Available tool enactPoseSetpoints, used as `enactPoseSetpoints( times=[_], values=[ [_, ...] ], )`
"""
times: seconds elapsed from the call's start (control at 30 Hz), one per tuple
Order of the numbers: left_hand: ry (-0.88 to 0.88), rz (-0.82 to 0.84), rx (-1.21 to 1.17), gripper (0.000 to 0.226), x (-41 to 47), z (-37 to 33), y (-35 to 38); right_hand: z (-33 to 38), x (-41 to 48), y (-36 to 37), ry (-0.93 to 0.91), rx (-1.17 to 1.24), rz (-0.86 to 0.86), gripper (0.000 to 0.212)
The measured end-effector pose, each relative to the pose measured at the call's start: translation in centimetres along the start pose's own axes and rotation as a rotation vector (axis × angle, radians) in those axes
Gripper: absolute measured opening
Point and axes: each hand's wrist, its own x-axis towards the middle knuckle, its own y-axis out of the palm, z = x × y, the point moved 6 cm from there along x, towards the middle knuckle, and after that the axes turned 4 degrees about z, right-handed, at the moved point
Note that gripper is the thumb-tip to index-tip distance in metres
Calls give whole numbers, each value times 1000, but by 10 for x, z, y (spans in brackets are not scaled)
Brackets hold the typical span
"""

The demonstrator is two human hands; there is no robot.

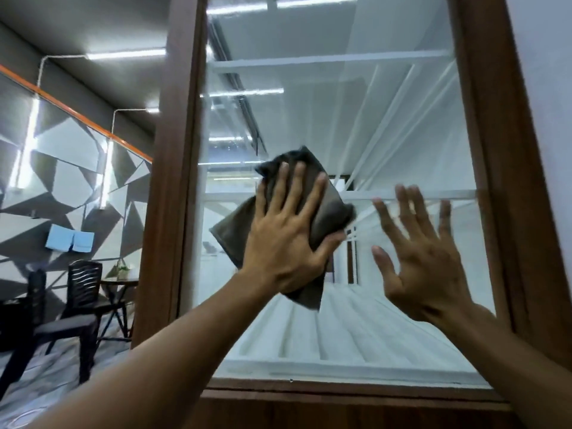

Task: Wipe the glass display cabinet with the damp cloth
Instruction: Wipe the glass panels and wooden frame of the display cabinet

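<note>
A glass display cabinet with a brown wooden frame (492, 168) fills the middle and right of the view; its pane (387, 119) shows white shelves inside and reflected ceiling lights. My left hand (288, 239) presses a dark grey cloth (331, 209) flat against the pane, fingers spread straight and thumb lying along the cloth's right edge. My right hand (424, 258) is raised to the right of the cloth, fingers spread and straight at the glass, holding nothing. Whether its palm touches the pane is unclear.
To the left of the cabinet stand dark chairs (83, 292) and a small round table (119, 284) before a grey geometric wall (65, 168) with an orange stripe. The cabinet's lower wooden rail (340, 397) runs below the pane.
</note>
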Motion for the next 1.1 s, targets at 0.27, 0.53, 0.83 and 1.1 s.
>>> enactPoseSetpoints(
  times=[0.27, 0.53, 0.83, 1.1],
  values=[
    [-146, -19, -101, 84, 23, 47, -7, 35, 42, 16, 29, -4, 20, 65],
    [-134, -27, -52, 88, 25, 44, -5, 45, 46, 6, 68, 174, -37, 66],
    [-13, 49, -217, 89, 5, 62, -18, 109, 87, 16, -154, 350, 117, 66],
    [-89, -29, -143, 84, -82, 72, -14, 157, 119, 22, -79, 176, 277, 69]
  ],
)
